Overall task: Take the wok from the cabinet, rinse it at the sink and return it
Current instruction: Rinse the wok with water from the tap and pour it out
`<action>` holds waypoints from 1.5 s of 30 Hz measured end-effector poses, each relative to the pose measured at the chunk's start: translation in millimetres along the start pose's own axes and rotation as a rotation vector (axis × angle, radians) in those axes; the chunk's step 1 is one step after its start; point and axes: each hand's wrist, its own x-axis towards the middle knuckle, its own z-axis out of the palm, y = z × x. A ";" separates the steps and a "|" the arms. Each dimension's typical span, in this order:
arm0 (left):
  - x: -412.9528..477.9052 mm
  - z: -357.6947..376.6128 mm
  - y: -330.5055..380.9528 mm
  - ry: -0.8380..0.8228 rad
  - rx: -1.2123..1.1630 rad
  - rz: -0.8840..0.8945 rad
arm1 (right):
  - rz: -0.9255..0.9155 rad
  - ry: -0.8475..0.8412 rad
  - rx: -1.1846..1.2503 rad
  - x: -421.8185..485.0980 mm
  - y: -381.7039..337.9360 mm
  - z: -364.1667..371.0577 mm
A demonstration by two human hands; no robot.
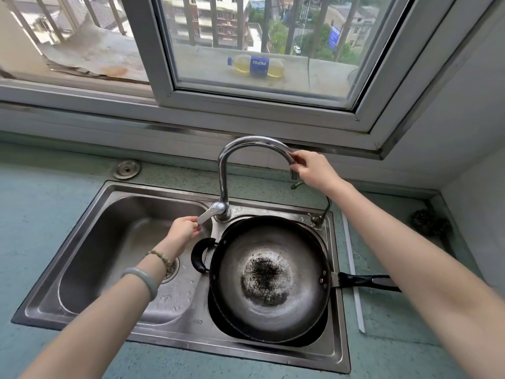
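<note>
A dark wok [270,277] with a burnt patch in its middle sits in the right basin of the steel double sink [82,212]. Its long black handle [366,281] points right over the counter, and a small black loop handle [199,255] points left. The chrome gooseneck tap [226,165] stands behind the wok, its spout end swung to the right past the sink's back rim. My right hand [311,168] grips the spout near its end. My left hand [183,231] pinches the tap's lever [206,214]. No water is seen running.
The left basin [114,242] has a drain strainer and water drops. A steel scourer [429,222] lies on the green counter at far right. A round metal cap [127,169] sits behind the sink. A window with a bottle [257,67] on the outer ledge is above.
</note>
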 end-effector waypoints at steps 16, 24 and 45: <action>-5.3 -4.8 3.5 -0.080 -0.183 -0.019 | -0.100 0.018 0.106 -86.0 -34.6 36.7; -1.4 -1.5 1.7 -0.037 -0.220 -0.027 | -0.078 0.031 0.128 -90.1 -37.3 39.6; 4.2 6.5 5.0 0.077 -0.182 -0.033 | -0.133 0.055 0.129 -86.5 -32.8 41.4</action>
